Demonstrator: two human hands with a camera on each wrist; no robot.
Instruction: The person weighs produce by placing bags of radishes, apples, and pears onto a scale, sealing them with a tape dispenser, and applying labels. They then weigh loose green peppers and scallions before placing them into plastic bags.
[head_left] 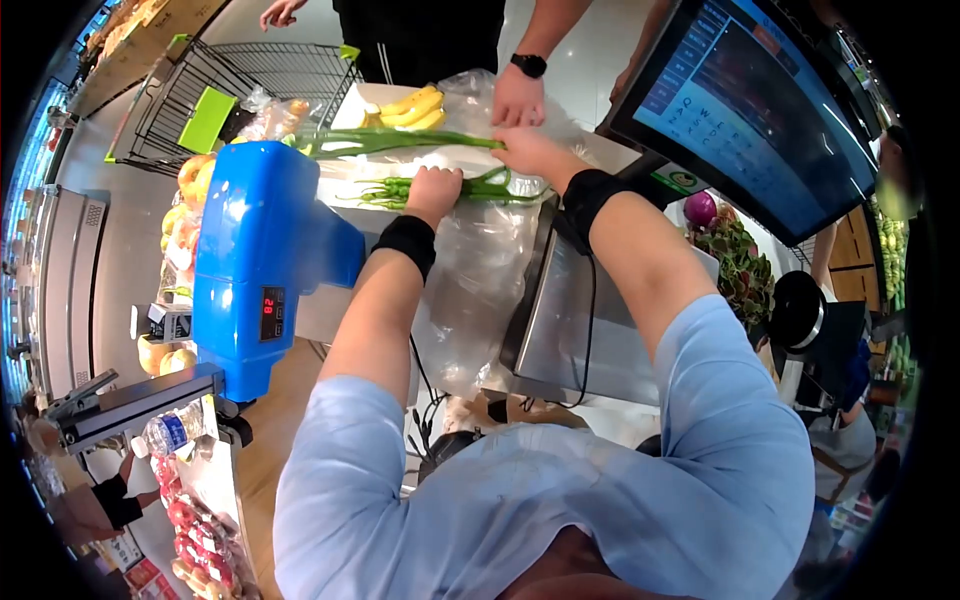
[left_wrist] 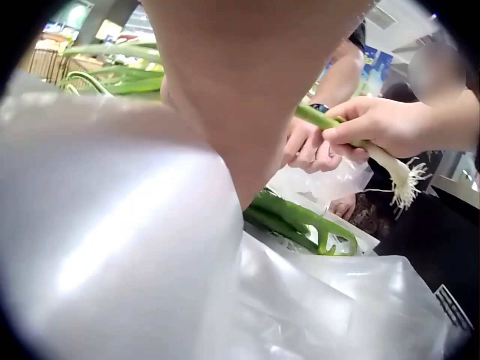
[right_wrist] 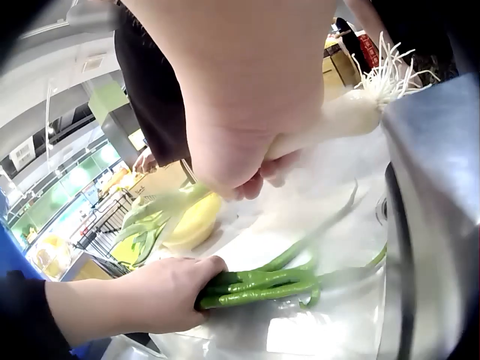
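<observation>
A long green onion (head_left: 400,142) lies across the counter's far part in the head view; my right hand (head_left: 530,152) grips it near its white end. Its roots (left_wrist: 407,184) stick out past that hand in the left wrist view. Nearer to me, my left hand (head_left: 434,193) holds a bunch of long green peppers (right_wrist: 259,286), fingers curled round them. Clear plastic (head_left: 470,290) lies under and in front of the peppers.
Bananas (head_left: 415,108) lie beyond the onion, beside another person's hand (head_left: 518,97). A blue machine (head_left: 255,260) stands left, a metal scale plate (head_left: 570,320) and a screen (head_left: 745,110) right. A shopping cart (head_left: 205,100) is at the far left.
</observation>
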